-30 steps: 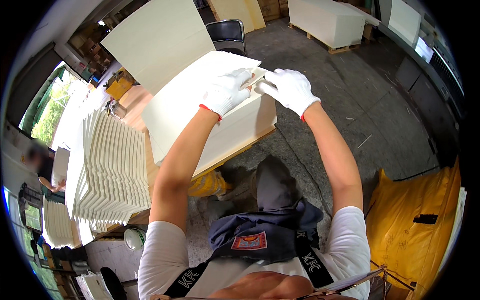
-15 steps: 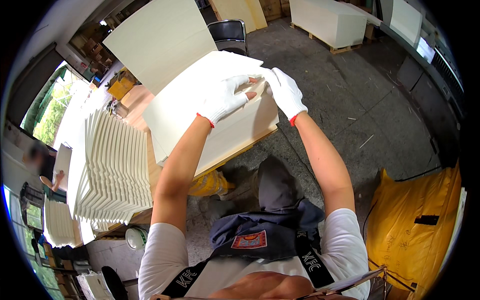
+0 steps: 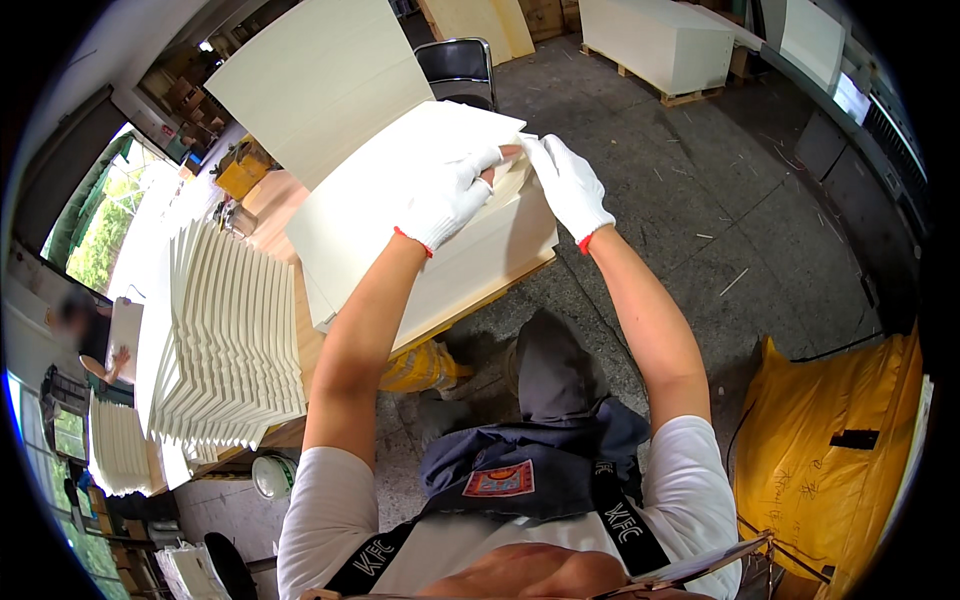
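Both hands wear white gloves and meet at the far right corner of a stack of cream sheets point(image 3: 400, 230) lying on the wooden bench point(image 3: 300, 330). The left hand point(image 3: 450, 195) lies flat on the top sheet, fingers together and curled over the corner. The right hand point(image 3: 570, 185) pinches the sheet edges at that corner, fingers clamped on them. Left of the stack stands a fanned row of folded cream sheets point(image 3: 230, 340). A yellow bag point(image 3: 830, 450) sits on the floor at near right.
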A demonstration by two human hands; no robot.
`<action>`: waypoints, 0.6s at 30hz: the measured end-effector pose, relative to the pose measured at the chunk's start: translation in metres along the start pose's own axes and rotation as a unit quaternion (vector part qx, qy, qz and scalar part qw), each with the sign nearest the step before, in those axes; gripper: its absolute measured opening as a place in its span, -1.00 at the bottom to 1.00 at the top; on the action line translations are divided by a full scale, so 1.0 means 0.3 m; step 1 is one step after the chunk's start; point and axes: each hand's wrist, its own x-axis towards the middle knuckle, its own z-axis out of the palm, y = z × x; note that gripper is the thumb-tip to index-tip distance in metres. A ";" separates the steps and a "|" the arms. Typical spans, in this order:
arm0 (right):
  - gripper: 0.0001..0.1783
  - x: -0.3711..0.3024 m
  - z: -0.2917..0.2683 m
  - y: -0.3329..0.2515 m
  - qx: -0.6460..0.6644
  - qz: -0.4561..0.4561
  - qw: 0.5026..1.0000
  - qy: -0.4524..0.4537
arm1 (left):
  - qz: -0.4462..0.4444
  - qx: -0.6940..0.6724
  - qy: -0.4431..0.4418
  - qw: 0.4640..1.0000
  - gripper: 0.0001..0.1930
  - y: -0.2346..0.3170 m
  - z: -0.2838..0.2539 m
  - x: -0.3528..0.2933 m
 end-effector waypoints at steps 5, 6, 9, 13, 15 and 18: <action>-0.44 0.004 0.010 0.020 0.018 -0.017 1.000 0.008 | -0.006 0.025 -0.014 1.000 -0.66 -0.026 0.023 0.015; -0.44 0.004 0.011 0.019 0.019 -0.015 1.000 0.009 | -0.014 0.017 -0.021 1.000 -0.64 -0.025 0.023 0.015; -0.44 0.007 0.009 0.018 0.022 0.000 1.000 -0.004 | -0.016 -0.005 -0.029 0.999 -0.64 -0.029 0.024 0.015; -0.44 0.002 0.006 0.011 0.022 -0.006 1.000 0.008 | -0.004 -0.026 -0.020 0.999 -0.66 -0.028 0.018 0.013; -0.44 0.000 0.004 0.013 0.019 -0.006 1.000 0.007 | -0.016 -0.027 -0.021 0.999 -0.64 -0.024 0.018 0.017; -0.45 0.002 0.009 0.014 -0.010 -0.001 1.000 0.004 | -0.013 -0.012 -0.021 1.000 -0.64 -0.026 0.018 0.019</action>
